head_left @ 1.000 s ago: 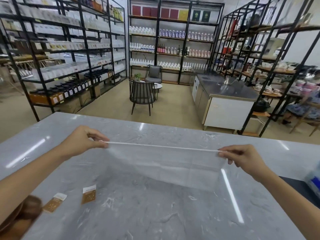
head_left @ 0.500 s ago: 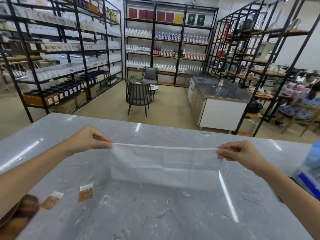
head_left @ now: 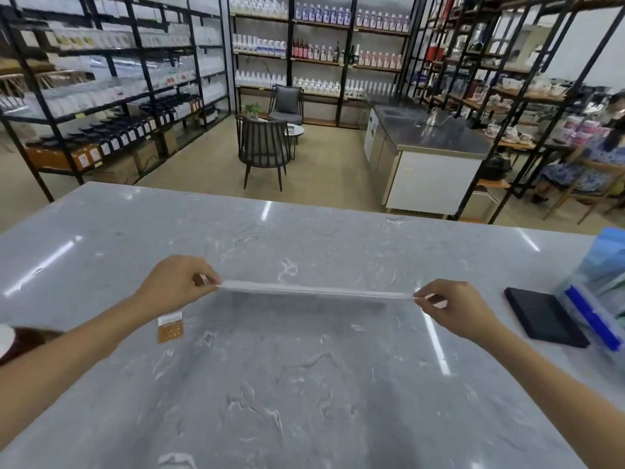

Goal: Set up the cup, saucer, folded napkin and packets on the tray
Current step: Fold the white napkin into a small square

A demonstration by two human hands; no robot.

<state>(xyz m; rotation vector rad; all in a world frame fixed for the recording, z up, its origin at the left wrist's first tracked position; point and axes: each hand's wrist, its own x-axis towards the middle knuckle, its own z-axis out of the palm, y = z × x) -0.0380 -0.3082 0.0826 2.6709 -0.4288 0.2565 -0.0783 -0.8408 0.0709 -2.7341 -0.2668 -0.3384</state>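
Observation:
A white napkin (head_left: 314,290) is stretched flat and edge-on between my two hands, just above the grey marble counter (head_left: 304,384). My left hand (head_left: 176,282) pinches its left end and my right hand (head_left: 453,304) pinches its right end. One brown-and-white packet (head_left: 170,327) lies on the counter below my left wrist. At the far left edge a brown rim with something white on it (head_left: 13,343) shows behind my left forearm; I cannot tell what it is.
A black flat rectangular object (head_left: 544,316) lies on the counter at the right. Beside it stands a blue and clear plastic package (head_left: 598,292). Beyond the counter's far edge are shelves, chairs and a steel worktop.
The napkin, which hung down as a sheet from its top edge, now lies level and looks like a thin strip. Both hands have dropped closer to the counter. The view shifted right, showing the black object.

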